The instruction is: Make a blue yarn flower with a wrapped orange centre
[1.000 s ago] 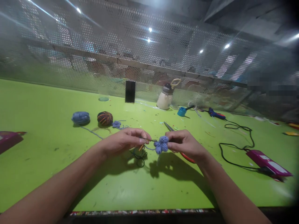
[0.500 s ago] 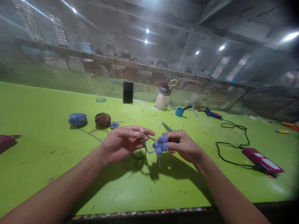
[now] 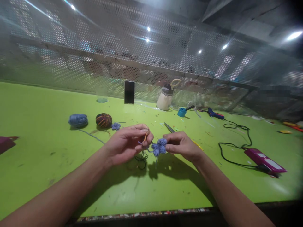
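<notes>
Flower of periwinkle-blue yarn (image 3: 159,147) hangs above the lime-green counter (image 3: 40,157), pinched along its right edge by the right hand (image 3: 183,146); just left, the left hand (image 3: 129,142) grips thin orange-and-dark yarn (image 3: 145,137).

A puffy blue crocheted flower (image 3: 159,147) is held up, petals splayed, a tail (image 3: 156,161) dangling below; to its left, dark yarn (image 3: 142,156) bunches in loose loops beneath an orange strand (image 3: 145,136)

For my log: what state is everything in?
Blue flower, held in right hand
Orange strand, held in left hand
Blue yarn ball, wound, strand trailing
Multicoloured yarn ball, wound
Small flower, lying down
Scissors, partly hidden
Phone, upright, screen dark
Bottle, upright
Glue gun, lying down
</notes>
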Tool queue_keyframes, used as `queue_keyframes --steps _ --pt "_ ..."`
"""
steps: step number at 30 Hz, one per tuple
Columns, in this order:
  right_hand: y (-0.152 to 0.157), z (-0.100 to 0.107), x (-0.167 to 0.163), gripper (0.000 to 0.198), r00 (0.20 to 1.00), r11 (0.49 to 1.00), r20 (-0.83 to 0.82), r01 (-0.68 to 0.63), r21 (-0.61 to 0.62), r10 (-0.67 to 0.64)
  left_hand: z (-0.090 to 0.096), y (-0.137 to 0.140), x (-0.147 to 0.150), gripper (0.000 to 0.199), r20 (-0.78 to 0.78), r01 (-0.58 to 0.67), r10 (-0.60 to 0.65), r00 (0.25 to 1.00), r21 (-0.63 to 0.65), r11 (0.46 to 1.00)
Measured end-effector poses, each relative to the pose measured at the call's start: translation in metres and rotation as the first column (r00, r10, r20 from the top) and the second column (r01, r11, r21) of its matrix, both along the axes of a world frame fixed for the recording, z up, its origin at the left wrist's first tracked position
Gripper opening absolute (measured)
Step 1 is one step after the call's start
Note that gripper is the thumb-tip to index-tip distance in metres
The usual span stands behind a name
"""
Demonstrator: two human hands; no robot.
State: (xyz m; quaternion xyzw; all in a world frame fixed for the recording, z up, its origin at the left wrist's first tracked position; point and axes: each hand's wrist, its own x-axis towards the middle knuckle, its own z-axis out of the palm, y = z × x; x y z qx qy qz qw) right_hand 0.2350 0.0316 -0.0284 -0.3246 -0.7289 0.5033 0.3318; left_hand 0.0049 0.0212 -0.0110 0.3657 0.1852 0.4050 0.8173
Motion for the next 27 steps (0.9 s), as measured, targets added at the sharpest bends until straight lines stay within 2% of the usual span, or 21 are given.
queue_keyframes --steps 4,6,10,13,22,27 --pt "-0.002 0.002 -0.001 0.026 0.990 0.992 0.131 0.040 0.121 -0.056 -0.001 0.002 -0.003 0.010 -0.094 0.021 -0.022 0.995 -0.004 1.000" --pt "-0.002 0.002 0.000 0.025 0.984 0.982 0.163 0.044 0.183 -0.075 -0.002 0.003 -0.005 0.018 -0.114 0.036 -0.034 0.993 0.019 0.999" --pt "-0.002 0.002 0.000 0.023 0.975 0.963 0.216 -0.006 0.268 -0.054 -0.004 0.007 -0.008 0.036 -0.210 0.112 -0.087 0.974 0.112 0.987" --pt "-0.003 0.003 0.000 0.024 0.966 0.948 0.256 -0.059 0.314 -0.025 -0.006 0.011 -0.009 0.032 -0.274 0.183 -0.141 0.951 0.133 0.974" --pt "-0.005 0.008 -0.002 0.019 0.952 0.928 0.307 -0.122 0.352 0.009 -0.007 0.014 -0.010 0.031 -0.406 0.299 -0.216 0.888 0.154 0.942" --pt "-0.005 0.009 -0.005 0.022 0.944 0.945 0.328 -0.125 0.303 0.020 -0.007 0.012 -0.008 0.022 -0.528 0.291 -0.157 0.834 0.181 0.939"
